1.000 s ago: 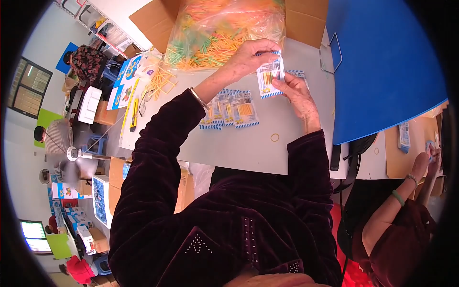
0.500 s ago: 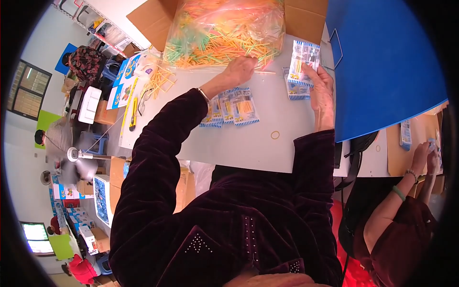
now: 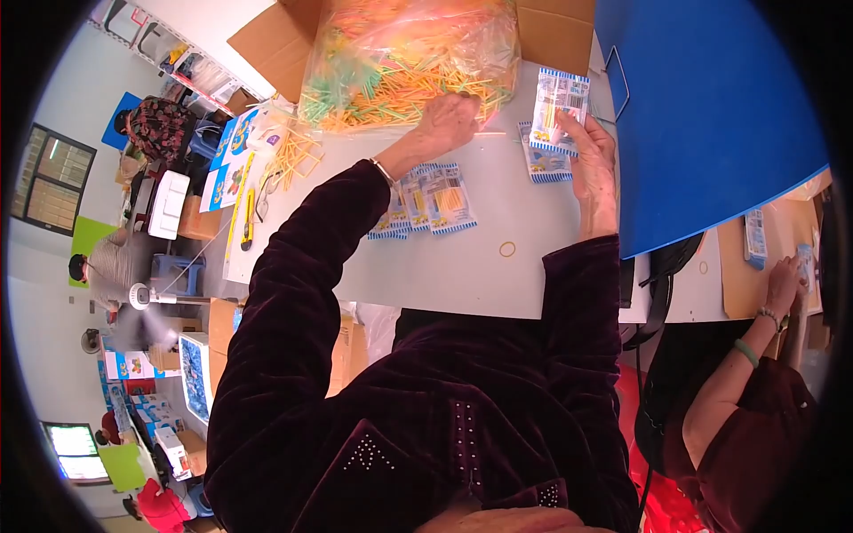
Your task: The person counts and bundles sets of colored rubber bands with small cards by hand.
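Note:
My left hand (image 3: 447,124) is at the near edge of a heap of thin coloured sticks (image 3: 391,99), with its fingers curled together. Whatever lies between those fingertips is hidden. In my right hand (image 3: 593,164) is a small clear packet (image 3: 558,111) with blue striped ends, pinched between thumb and fingers. A few yellowish sticks show through its film. Just beneath it, another such packet (image 3: 546,164) rests on the table. Several similar packets (image 3: 447,200) lie overlapping below my left wrist.
The sticks fill a plastic bag (image 3: 418,40) inside an open cardboard box (image 3: 555,34). A rubber band (image 3: 507,250), a yellow cutter knife (image 3: 248,220) and loose sticks (image 3: 298,155) lie on the white table (image 3: 418,280). A blue panel (image 3: 711,115) stands at right; beyond it a co-worker's hands (image 3: 782,286) handle a packet.
The whole view has shifted slightly. My left hand has turned a little at the heap, its fingers still curled. My right hand keeps the packet in nearly the same place.

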Tool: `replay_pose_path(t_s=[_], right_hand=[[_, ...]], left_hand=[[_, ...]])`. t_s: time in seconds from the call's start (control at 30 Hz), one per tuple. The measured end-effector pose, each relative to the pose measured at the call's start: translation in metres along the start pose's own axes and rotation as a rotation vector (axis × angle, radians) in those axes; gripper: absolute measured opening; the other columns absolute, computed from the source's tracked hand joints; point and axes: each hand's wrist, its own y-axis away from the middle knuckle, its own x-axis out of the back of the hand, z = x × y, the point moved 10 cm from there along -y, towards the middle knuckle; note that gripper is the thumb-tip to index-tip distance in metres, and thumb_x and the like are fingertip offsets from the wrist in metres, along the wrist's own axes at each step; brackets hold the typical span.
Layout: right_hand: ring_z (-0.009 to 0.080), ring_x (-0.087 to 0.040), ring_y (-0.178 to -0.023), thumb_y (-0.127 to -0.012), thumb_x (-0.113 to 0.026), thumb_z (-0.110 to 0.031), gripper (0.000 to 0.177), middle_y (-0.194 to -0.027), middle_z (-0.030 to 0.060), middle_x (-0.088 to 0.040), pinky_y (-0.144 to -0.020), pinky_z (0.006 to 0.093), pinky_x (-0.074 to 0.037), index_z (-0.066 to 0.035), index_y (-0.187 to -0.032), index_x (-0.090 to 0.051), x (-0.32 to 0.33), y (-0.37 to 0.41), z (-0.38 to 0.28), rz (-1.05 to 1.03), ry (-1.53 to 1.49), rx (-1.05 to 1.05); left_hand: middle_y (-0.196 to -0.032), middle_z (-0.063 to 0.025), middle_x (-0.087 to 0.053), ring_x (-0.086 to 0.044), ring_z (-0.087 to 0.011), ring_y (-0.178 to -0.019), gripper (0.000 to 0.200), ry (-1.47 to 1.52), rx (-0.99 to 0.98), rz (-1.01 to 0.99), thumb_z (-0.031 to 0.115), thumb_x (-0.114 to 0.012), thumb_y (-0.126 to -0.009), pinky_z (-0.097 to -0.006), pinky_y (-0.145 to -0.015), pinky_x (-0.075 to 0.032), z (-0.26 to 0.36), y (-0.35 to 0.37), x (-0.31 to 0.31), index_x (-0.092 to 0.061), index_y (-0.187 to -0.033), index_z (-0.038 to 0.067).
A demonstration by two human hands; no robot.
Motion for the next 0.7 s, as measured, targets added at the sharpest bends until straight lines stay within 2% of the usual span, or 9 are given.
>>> replay_pose_path(t_s=[0.07, 0.13, 0.17, 0.23, 0.37, 0.43, 0.57, 0.63, 0.7], right_hand=[[0.0067, -0.057, -0.069, -0.077, -0.066, -0.019, 0.024, -0.083, 0.0031, -0.064, -0.067, 0.0217, -0.044, -0.002, -0.094, -0.064, -0.001, 0.0, 0.001, -0.02, -0.009, 0.004], [0.0072, -0.056, -0.083, -0.076, -0.069, -0.023, 0.028, -0.092, 0.0011, -0.064, -0.081, 0.0295, -0.035, -0.008, -0.098, -0.064, 0.001, 0.0, 0.008, -0.039, 0.028, -0.069], [0.0072, -0.056, -0.083, -0.076, -0.069, -0.023, 0.028, -0.092, 0.0011, -0.064, -0.081, 0.0295, -0.035, -0.008, -0.098, -0.064, 0.003, 0.0, 0.008, -0.034, 0.03, -0.066], [0.0075, -0.056, -0.084, -0.076, -0.069, -0.023, 0.028, -0.092, 0.001, -0.064, -0.081, 0.0277, -0.036, -0.008, -0.098, -0.064, 0.004, -0.001, 0.011, -0.041, 0.009, -0.075], [0.0077, -0.056, -0.084, -0.076, -0.069, -0.022, 0.027, -0.092, 0.0011, -0.064, -0.08, 0.026, -0.038, -0.007, -0.098, -0.064, -0.001, -0.005, 0.012, -0.079, -0.018, -0.056], [0.0081, -0.057, -0.083, -0.076, -0.069, -0.02, 0.027, -0.091, 0.0015, -0.064, -0.079, 0.026, -0.04, -0.006, -0.098, -0.063, 0.001, -0.004, 0.011, -0.075, -0.012, -0.048], [0.0084, -0.058, -0.081, -0.076, -0.068, -0.018, 0.026, -0.09, 0.0025, -0.064, -0.076, 0.0243, -0.042, -0.004, -0.097, -0.063, 0.001, -0.002, 0.01, -0.038, -0.008, -0.063], [0.0085, -0.058, -0.08, -0.076, -0.068, -0.018, 0.026, -0.09, 0.0027, -0.064, -0.076, 0.0241, -0.042, -0.004, -0.097, -0.063, -0.001, -0.003, 0.011, -0.071, -0.032, -0.057], [0.0085, -0.058, -0.08, -0.076, -0.068, -0.018, 0.026, -0.09, 0.0028, -0.064, -0.075, 0.0241, -0.042, -0.004, -0.097, -0.063, 0.001, -0.005, 0.013, -0.067, -0.033, -0.055]], left_hand=[[-0.071, -0.0181, -0.059, -0.06, -0.0333, -0.07, 0.015, 0.029, 0.001, 0.011, 0.01, -0.049, -0.072, -0.044, -0.061, -0.048, 0.006, 0.001, -0.002, -0.056, -0.081, 0.001], [-0.07, -0.0201, -0.058, -0.06, -0.0343, -0.066, 0.011, 0.052, -0.133, 0.063, 0.007, -0.048, -0.074, -0.0426, -0.055, -0.049, 0.023, 0.003, -0.004, -0.055, -0.076, -0.002], [-0.07, -0.0201, -0.058, -0.06, -0.0343, -0.066, 0.011, 0.055, -0.137, 0.064, 0.007, -0.048, -0.074, -0.0426, -0.055, -0.049, 0.023, 0.002, -0.006, -0.055, -0.076, -0.002], [-0.071, -0.02, -0.059, -0.06, -0.0344, -0.069, 0.011, 0.037, -0.12, -0.087, 0.005, -0.048, -0.075, -0.0439, -0.057, -0.049, 0.023, 0.002, -0.021, -0.054, -0.078, -0.004], [-0.072, -0.0216, -0.059, -0.059, -0.0344, -0.072, 0.02, 0.034, -0.113, -0.204, 0.005, -0.048, -0.074, -0.0447, -0.064, -0.047, 0.026, 0.002, -0.028, -0.051, -0.089, -0.008], [-0.072, -0.0201, -0.059, -0.06, -0.0344, -0.071, 0.015, 0.099, -0.098, -0.144, 0.003, -0.05, -0.073, -0.0439, -0.058, -0.049, 0.026, 0.001, -0.022, -0.053, -0.086, -0.004], [-0.072, -0.0203, -0.059, -0.06, -0.0339, -0.07, 0.016, 0.091, -0.134, -0.076, 0.002, -0.051, -0.071, -0.0429, -0.057, -0.049, 0.023, -0.008, -0.026, -0.053, -0.086, -0.004], [-0.072, -0.0219, -0.059, -0.06, -0.0348, -0.073, 0.014, -0.051, -0.097, -0.033, 0.001, -0.047, -0.074, -0.0419, -0.065, -0.047, 0.02, -0.015, -0.035, -0.05, -0.085, -0.007], [-0.073, -0.0212, -0.059, -0.06, -0.0341, -0.072, 0.012, -0.107, -0.142, 0.013, 0.001, -0.049, -0.073, -0.0427, -0.062, -0.048, 0.022, -0.016, -0.037, -0.05, -0.083, -0.005]])
